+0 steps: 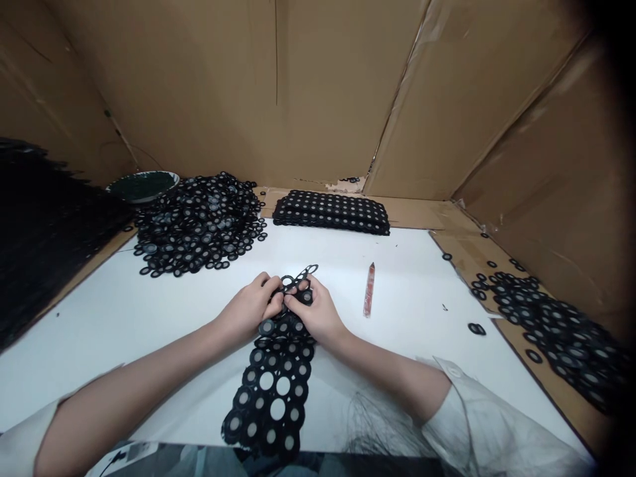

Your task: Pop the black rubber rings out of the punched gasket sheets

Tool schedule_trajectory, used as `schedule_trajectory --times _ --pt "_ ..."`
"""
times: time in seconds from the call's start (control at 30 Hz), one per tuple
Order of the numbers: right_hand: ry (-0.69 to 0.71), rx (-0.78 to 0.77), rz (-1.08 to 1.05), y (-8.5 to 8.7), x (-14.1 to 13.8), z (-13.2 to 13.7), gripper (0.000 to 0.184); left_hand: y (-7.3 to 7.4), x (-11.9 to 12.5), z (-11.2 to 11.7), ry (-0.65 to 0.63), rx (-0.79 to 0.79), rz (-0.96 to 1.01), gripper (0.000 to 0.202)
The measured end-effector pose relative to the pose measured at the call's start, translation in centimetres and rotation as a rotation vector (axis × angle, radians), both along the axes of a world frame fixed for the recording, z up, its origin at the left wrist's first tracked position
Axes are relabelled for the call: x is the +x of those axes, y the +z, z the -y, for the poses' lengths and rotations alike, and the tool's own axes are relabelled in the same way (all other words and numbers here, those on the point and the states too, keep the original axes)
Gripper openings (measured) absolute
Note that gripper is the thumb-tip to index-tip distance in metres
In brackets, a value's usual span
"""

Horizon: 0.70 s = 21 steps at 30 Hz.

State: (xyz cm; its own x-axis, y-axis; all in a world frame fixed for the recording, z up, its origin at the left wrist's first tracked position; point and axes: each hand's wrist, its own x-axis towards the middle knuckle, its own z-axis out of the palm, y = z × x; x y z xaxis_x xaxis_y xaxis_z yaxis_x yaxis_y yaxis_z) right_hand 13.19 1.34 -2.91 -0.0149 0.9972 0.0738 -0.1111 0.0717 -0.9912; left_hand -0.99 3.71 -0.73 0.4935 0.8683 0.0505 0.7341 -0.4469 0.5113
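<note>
A black perforated sheet (259, 403) of joined round pieces lies lengthwise in front of me, its near end over the table's front edge. Most of its circles have grey centres, while a few show as white see-through holes. My left hand (259, 299) pinches the far end of this sheet from the left, fingers curled. From the right, my right hand (318, 310) grips the same end with thumb and fingers. Between the fingertips a thin strip of the sheet with open holes (308, 270) sticks up. My fingers partly hide where it joins the rest.
A heap of loose black rings (199, 222) lies at the back left beside a bowl (144, 185). Stacked perforated sheets (330, 212) sit at the back. A red-handled pointed tool (369, 290) lies right of my hands. More rings (556, 328) are piled at right. Cardboard walls (328, 86) surround the white table.
</note>
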Motion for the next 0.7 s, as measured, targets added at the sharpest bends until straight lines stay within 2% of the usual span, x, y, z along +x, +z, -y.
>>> schedule_trajectory --times 0.17,0.33,0.5,0.57,0.7 --pt "-0.015 -0.046 0.005 0.2 0.0 0.2 0.021 0.3 0.5 0.3 -0.049 -0.124 0.167 0.029" --pt "0.022 -0.053 -0.068 0.5 0.0 0.2 0.021 0.4 0.8 0.6 0.038 -0.295 0.393 0.025" --pt "0.026 -0.039 -0.107 0.7 0.0 0.4 0.02 0.4 1.0 0.6 0.086 -0.383 0.491 0.024" --pt "0.015 -0.013 -0.106 0.5 0.1 0.4 0.017 0.5 0.8 0.4 0.108 -0.358 0.491 0.024" --pt "-0.004 0.011 -0.102 -0.1 0.3 0.1 0.012 0.9 -0.1 -0.4 0.149 -0.158 0.386 0.026"
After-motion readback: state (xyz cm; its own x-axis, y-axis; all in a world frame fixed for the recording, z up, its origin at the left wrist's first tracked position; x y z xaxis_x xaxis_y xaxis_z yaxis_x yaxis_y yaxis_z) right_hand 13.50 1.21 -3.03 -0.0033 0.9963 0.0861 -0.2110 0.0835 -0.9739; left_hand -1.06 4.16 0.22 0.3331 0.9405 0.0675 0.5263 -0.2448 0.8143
